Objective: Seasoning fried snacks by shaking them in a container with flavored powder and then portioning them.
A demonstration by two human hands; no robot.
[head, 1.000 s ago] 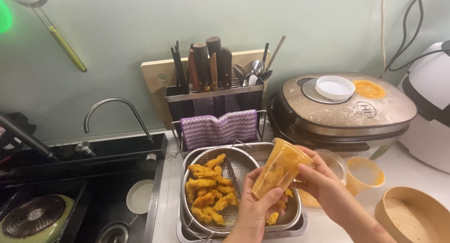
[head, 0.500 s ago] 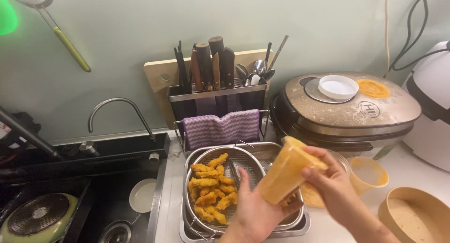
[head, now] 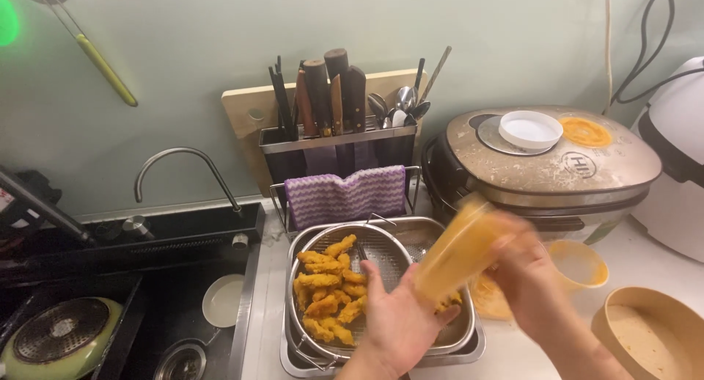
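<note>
Over the metal strainer basket (head: 381,240), right hand (head: 532,281) grips an orange plastic container (head: 458,251), tilted with its top end up toward the rice cooker (head: 557,163); heavy motion blur, so grip detail is unclear, probably fingers wrapped around its right side. Left hand (head: 400,325) is open, palm up, fingers spread, just under the container's lower end and above the basket. Basket sits inside a steel tray (head: 293,358) beside the sink (head: 183,277). Fried battered pieces (head: 326,288) piled in the basket's left half. Striped cloth (head: 345,193) hangs on the knife rack behind. Small orange cup (head: 579,262) right of the hands.
</note>
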